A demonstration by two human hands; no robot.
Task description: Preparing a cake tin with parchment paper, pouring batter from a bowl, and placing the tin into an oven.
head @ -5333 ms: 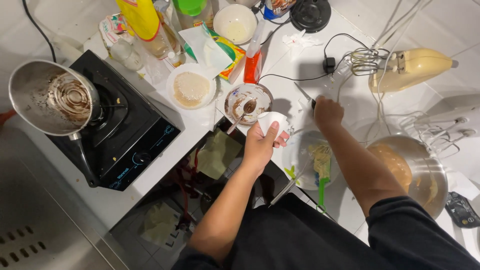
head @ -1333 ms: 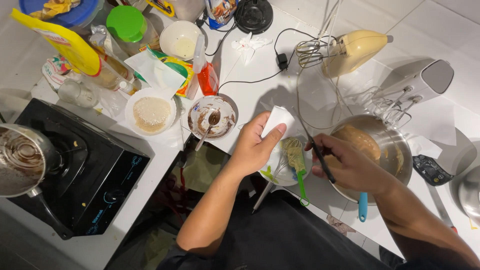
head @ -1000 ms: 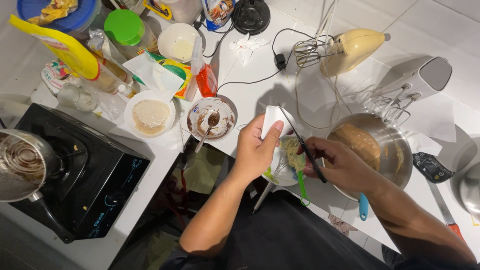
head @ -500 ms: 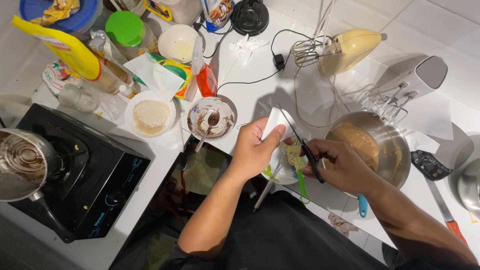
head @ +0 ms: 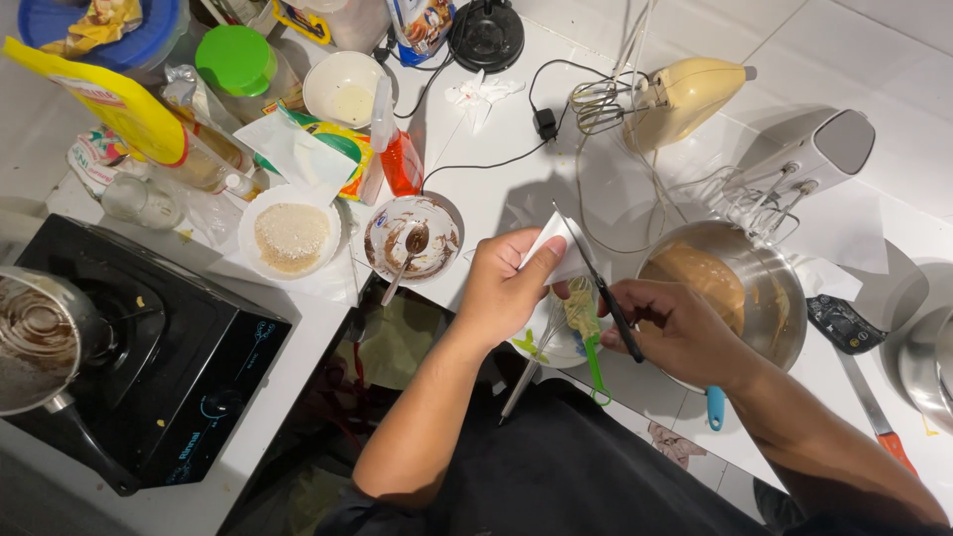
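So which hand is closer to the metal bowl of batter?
Right. The right hand holds scissors beside the bowl, touching or nearly touching its rim. The left hand holds white paper farther left.

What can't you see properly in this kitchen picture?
Head view:
- White paper: mostly covered by the left hand.
- Scissors: handles hidden inside the right hand.
- White plate: hidden behind both hands.
- Steel pot: cut off by the left edge.

white paper [head: 558, 260], black scissors [head: 608, 298], green spatula handle [head: 595, 363], silver bowl [head: 772, 298] with tan batter [head: 707, 283].
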